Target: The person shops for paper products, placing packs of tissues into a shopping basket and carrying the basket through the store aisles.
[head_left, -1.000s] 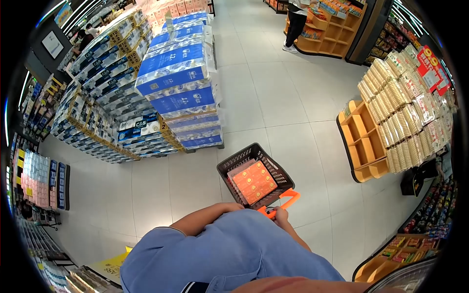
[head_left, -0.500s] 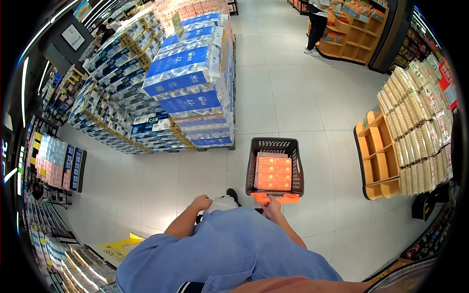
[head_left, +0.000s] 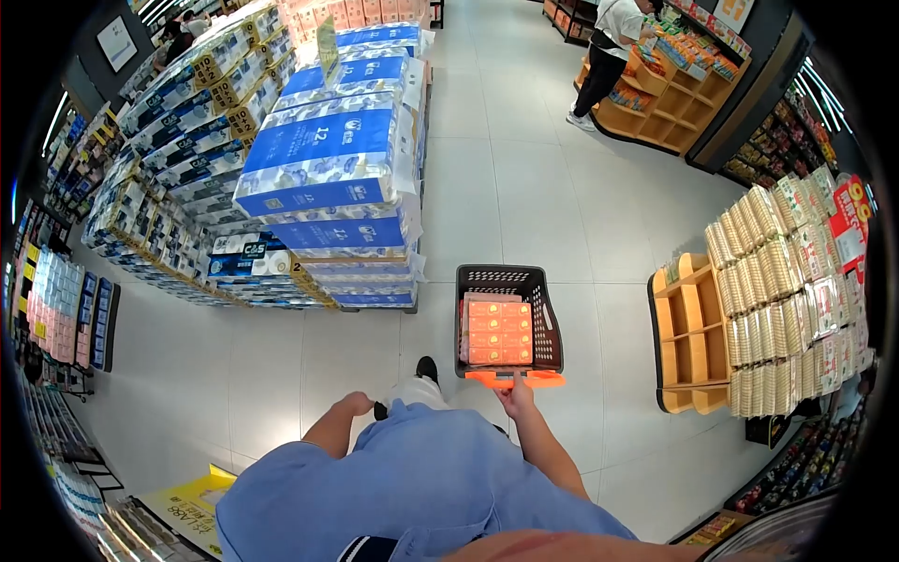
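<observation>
A dark shopping basket (head_left: 556,337) with perforated sides is in front of me, slightly right of my body. Its orange handle (head_left: 543,379) is gripped by my right hand (head_left: 515,400), with the fingers wrapped round it from below. Inside the basket lies a pack of orange boxes (head_left: 500,332) in rows. My left hand (head_left: 355,404) hangs beside my left leg, loosely curled, and nothing shows in it. The fingertips are partly hidden. A small dark shape lies close to that hand; I cannot make out what it is.
Stacks of blue-and-white tissue packs (head_left: 323,150) stand at left front. On the right is a wooden shelf (head_left: 688,328) beside piled packaged goods (head_left: 768,300). Farther ahead, a person (head_left: 604,66) stands at a wooden display (head_left: 665,103). Tiled floor (head_left: 506,206) runs between them.
The stacks, wooden shelf and basket sit further left in view. My left hand has swung left and slightly down, away from my body. My right hand keeps its hold on the handle.
</observation>
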`<state>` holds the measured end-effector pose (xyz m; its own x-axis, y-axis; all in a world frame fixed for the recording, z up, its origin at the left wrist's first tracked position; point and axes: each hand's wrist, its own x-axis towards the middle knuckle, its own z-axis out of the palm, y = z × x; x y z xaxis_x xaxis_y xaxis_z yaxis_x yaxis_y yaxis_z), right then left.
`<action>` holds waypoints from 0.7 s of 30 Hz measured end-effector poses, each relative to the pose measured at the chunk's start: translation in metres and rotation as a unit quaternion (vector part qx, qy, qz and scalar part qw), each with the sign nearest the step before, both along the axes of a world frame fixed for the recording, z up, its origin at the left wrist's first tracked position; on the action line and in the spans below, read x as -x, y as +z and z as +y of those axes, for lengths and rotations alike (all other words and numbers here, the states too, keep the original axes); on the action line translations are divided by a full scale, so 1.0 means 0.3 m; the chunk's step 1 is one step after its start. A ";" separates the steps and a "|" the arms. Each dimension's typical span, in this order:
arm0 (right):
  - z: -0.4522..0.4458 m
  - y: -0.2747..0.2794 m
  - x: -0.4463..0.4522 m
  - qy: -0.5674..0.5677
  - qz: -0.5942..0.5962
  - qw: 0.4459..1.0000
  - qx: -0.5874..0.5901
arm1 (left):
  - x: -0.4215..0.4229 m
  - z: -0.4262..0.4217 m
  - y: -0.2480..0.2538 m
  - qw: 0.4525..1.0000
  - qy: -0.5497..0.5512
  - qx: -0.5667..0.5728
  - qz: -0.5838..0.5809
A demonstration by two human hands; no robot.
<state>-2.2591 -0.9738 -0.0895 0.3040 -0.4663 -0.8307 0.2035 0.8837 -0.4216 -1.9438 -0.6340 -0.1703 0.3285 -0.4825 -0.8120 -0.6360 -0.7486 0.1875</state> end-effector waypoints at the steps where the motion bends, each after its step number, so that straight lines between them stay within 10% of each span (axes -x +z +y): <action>1: -0.035 0.014 -0.031 0.003 0.007 1.000 0.002 | -0.048 -0.084 0.027 0.998 0.039 0.039 0.018; 7: -0.198 0.015 -0.210 0.012 0.062 0.998 0.027 | -0.240 -0.464 0.365 0.956 0.184 0.225 0.041; 21: -0.538 0.040 -0.526 0.115 0.068 0.991 0.020 | -0.206 -0.818 0.445 0.969 0.098 0.198 0.113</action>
